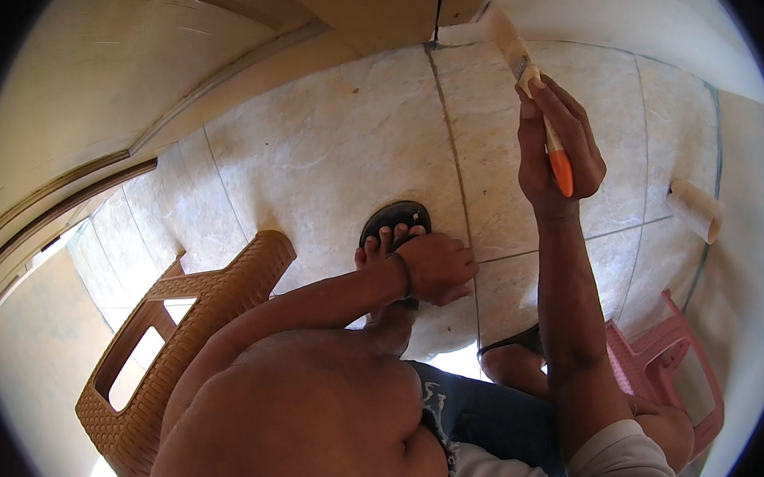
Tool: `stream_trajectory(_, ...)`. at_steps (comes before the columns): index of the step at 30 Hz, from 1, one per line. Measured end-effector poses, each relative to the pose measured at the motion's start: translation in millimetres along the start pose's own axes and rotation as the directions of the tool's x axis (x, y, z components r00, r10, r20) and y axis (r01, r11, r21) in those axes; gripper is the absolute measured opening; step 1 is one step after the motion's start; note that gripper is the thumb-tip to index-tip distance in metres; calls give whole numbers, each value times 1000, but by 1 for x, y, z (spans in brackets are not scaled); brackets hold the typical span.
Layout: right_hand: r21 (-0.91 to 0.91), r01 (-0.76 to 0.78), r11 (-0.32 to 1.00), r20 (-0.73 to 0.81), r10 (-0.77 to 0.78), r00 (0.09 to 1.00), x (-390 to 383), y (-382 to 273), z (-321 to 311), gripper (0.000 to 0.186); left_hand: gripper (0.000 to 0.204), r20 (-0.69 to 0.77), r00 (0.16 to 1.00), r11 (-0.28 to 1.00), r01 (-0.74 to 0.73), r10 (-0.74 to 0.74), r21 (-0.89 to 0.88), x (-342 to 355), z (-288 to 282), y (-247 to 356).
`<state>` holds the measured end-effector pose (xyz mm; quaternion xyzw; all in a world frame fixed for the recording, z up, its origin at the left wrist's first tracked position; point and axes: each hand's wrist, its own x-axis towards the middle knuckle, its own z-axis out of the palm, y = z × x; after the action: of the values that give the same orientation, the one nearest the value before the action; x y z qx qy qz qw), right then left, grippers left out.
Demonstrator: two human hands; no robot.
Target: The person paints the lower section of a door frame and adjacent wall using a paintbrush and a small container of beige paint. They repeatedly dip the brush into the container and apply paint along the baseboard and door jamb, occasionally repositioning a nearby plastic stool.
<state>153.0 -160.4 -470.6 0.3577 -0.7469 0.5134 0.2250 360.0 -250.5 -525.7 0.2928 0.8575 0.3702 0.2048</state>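
My right hand (562, 144) is closed around the handle of a paintbrush (559, 162), which ends in an orange tip pointing back toward me. Its pale, slightly blurred bristles reach up toward the base of the white wall (595, 2), beside a door frame; whether they touch it I cannot tell. My left hand (438, 268), with a dark band at the wrist, is curled shut with nothing visible in it. It hangs above my foot in a black sandal (395, 216), with the palm side hidden.
A brown woven-pattern plastic stool (219, 288) stands at the left, and a pink plastic stool (669, 352) at the lower right. A tan cylinder (698, 210) lies on the tiled floor (306, 138) near the right wall. A wooden door (127, 70) fills the upper left.
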Motion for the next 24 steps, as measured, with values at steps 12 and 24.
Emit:
stream_trajectory(12,-36,31,999,-17,-32,999,4,2,6,28,33,38,999,1000,17,-16,-25,1,-4,1)
stream_trajectory(24,-93,81,992,-40,-85,996,16,-4,11,29,34,32,999,999,18,-18,-26,1,6,-2)
